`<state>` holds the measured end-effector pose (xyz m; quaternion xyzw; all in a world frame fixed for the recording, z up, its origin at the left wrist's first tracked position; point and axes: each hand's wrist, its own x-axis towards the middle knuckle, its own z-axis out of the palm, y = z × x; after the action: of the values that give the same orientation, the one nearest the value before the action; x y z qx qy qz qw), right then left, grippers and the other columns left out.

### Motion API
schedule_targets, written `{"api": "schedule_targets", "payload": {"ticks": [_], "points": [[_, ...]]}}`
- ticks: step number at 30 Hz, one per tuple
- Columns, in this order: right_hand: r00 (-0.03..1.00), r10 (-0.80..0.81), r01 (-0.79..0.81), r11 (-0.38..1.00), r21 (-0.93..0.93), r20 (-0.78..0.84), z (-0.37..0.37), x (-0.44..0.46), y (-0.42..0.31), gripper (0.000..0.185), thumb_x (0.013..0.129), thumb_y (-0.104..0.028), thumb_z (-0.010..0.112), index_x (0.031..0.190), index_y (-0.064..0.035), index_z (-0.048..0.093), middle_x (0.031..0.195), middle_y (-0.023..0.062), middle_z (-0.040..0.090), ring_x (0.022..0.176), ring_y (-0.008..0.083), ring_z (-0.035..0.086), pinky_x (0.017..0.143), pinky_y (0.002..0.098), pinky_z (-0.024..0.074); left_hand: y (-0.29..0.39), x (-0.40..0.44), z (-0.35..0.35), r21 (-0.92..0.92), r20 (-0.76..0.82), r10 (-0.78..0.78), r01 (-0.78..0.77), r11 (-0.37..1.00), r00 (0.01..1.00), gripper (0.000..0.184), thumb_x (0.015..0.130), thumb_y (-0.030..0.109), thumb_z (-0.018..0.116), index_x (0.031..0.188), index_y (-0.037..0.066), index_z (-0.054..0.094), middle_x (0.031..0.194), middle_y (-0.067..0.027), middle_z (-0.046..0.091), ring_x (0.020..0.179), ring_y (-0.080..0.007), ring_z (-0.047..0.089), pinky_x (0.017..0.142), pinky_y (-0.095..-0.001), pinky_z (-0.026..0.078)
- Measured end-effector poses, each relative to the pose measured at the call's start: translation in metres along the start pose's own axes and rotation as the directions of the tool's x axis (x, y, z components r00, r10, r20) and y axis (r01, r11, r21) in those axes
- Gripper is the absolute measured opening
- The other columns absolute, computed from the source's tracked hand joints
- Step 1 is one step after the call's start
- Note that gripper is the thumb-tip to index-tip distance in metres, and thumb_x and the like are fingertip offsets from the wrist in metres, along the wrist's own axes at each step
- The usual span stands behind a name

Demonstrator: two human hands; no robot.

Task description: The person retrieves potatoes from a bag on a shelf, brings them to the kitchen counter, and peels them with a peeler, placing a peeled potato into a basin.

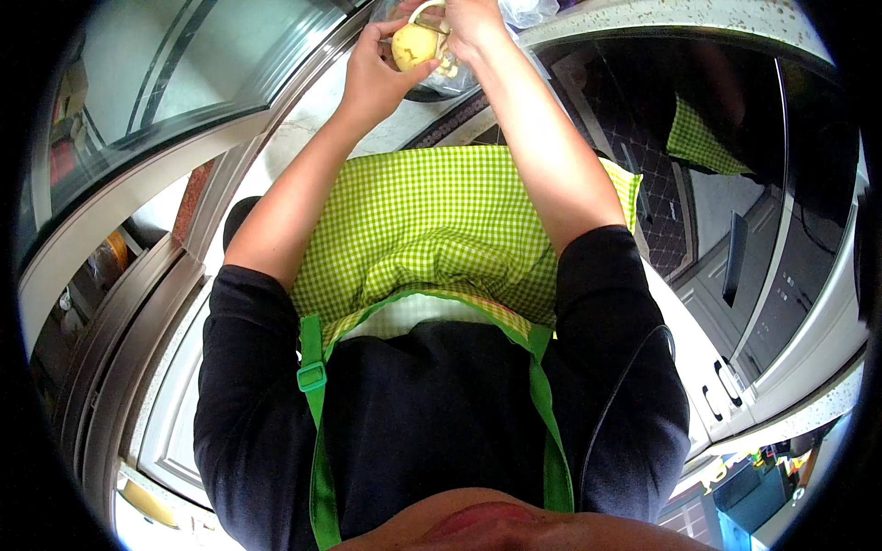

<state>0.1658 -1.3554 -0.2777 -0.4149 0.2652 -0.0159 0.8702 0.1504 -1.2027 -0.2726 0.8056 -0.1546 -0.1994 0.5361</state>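
At the top of the head view, my left hand point(374, 75) is closed around a yellow potato point(413, 48), thumb along its lower side. Patches of brown skin show on the potato. My right hand point(475, 29) is closed just to the right of it, on what looks like a peeler point(424, 8) with a pale curved frame. The peeler's blade and most of my right fingers are hidden. Pale peelings point(447, 67) hang or lie below the hands, over a clear plastic bag point(457, 85) that seems to line a dark container.
A sliding glass door point(211, 64) stands on the left. On the right is a glossy black appliance front point(735, 119) under a speckled counter edge point(643, 20). White cabinets point(703, 386) with handles are at the lower right. A green checked apron point(432, 202) covers my front.
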Motion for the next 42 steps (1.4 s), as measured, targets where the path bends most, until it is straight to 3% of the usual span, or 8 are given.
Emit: {"api": "schedule_targets", "payload": {"ticks": [8, 17, 22, 27, 28, 31, 37, 42], "points": [[0.986, 0.077, -0.029, 0.953, 0.302, -0.146, -0.012, 0.015, 0.013, 0.034, 0.090, -0.036, 0.059, 0.087, -0.0020, 0.060, 0.074, 0.0096, 0.062, 0.061, 0.0211, 0.061, 0.052, 0.0324, 0.0504, -0.011, 0.002, 0.002, 0.215, -0.092, 0.138, -0.116, 0.970, 0.986, 0.065, 0.065, 0.023, 0.085, 0.114, -0.002, 0.050, 0.100, -0.0139, 0.060, 0.089, -0.0211, 0.061, 0.078, -0.0307, 0.051], [0.941, -0.284, 0.338, 0.788, -0.514, 0.184, 0.020, -0.018, 0.017, 0.038, 0.083, -0.035, 0.069, 0.069, 0.0000, 0.065, 0.068, 0.0077, 0.065, 0.062, 0.0100, 0.061, 0.057, 0.0248, 0.0482, 0.005, 0.008, -0.006, 0.106, -0.097, -0.162, 0.172, 0.979, 0.982, 0.052, 0.069, 0.011, 0.079, 0.109, -0.008, 0.053, 0.094, -0.0113, 0.063, 0.081, -0.0152, 0.061, 0.073, -0.0264, 0.051], [0.966, -0.248, 0.250, 0.853, -0.457, 0.066, 0.018, -0.014, 0.017, 0.038, 0.083, -0.035, 0.069, 0.068, 0.0001, 0.065, 0.066, 0.0074, 0.064, 0.059, 0.0113, 0.060, 0.054, 0.0258, 0.0479, -0.001, 0.009, -0.005, -0.010, -0.061, -0.210, 0.210, 0.978, 0.976, 0.053, 0.069, 0.009, 0.079, 0.111, -0.009, 0.052, 0.096, -0.0119, 0.063, 0.084, -0.0152, 0.062, 0.075, -0.0257, 0.051], [0.964, -0.192, 0.208, 0.975, 0.072, -0.183, 0.003, 0.006, 0.025, 0.035, 0.087, -0.033, 0.065, 0.072, -0.0012, 0.064, 0.067, 0.0048, 0.065, 0.057, 0.0123, 0.060, 0.049, 0.0268, 0.0464, -0.010, 0.009, -0.004, 0.044, -0.045, -0.108, 0.110, 0.993, 0.993, 0.069, 0.064, 0.025, 0.085, 0.113, -0.009, 0.050, 0.098, -0.0151, 0.064, 0.087, -0.0190, 0.063, 0.077, -0.0285, 0.051], [0.922, 0.080, -0.077, 0.997, 0.022, -0.378, 0.004, -0.001, 0.001, 0.039, 0.090, -0.038, 0.061, 0.080, -0.0005, 0.060, 0.070, 0.0093, 0.061, 0.059, 0.0207, 0.061, 0.050, 0.0317, 0.0500, -0.014, 0.009, -0.004, 0.045, -0.044, -0.108, 0.110, 0.993, 0.993, 0.069, 0.064, 0.025, 0.085, 0.113, -0.009, 0.050, 0.098, -0.0151, 0.064, 0.087, -0.0190, 0.063, 0.077, -0.0285, 0.051], [0.983, -0.015, 0.037, 0.992, 0.121, -0.181, -0.001, -0.006, -0.014, 0.040, 0.090, -0.037, 0.060, 0.077, 0.0003, 0.060, 0.066, 0.0095, 0.061, 0.055, 0.0200, 0.060, 0.048, 0.0302, 0.0484, -0.026, 0.010, -0.003, 0.103, -0.066, -0.053, 0.060, 0.993, 0.996, 0.068, 0.065, 0.026, 0.085, 0.113, -0.008, 0.051, 0.098, -0.0159, 0.064, 0.087, -0.0201, 0.063, 0.077, -0.0291, 0.052], [0.921, -0.379, 0.337, 0.661, -0.670, 0.090, -0.029, 0.010, 0.020, 0.027, 0.089, -0.031, 0.062, 0.086, -0.0045, 0.070, 0.070, 0.0033, 0.067, 0.062, 0.0118, 0.062, 0.058, 0.0280, 0.0485, -0.023, 0.014, -0.009, 0.178, -0.107, -0.136, 0.154, 0.972, 0.985, 0.064, 0.067, 0.028, 0.083, 0.111, -0.007, 0.053, 0.099, -0.0143, 0.064, 0.087, -0.0200, 0.063, 0.075, -0.0289, 0.052], [0.928, -0.351, 0.357, 0.749, -0.558, 0.123, -0.012, 0.006, 0.010, 0.028, 0.087, -0.032, 0.065, 0.087, -0.0049, 0.071, 0.070, 0.0042, 0.068, 0.064, 0.0099, 0.062, 0.060, 0.0272, 0.0487, -0.029, 0.025, -0.019, -0.509, 0.242, -0.510, 0.555, 0.658, 0.826, 0.040, 0.086, 0.027, 0.065, 0.111, -0.002, 0.055, 0.103, -0.0106, 0.060, 0.093, -0.0180, 0.059, 0.077, -0.0300, 0.052]]}}
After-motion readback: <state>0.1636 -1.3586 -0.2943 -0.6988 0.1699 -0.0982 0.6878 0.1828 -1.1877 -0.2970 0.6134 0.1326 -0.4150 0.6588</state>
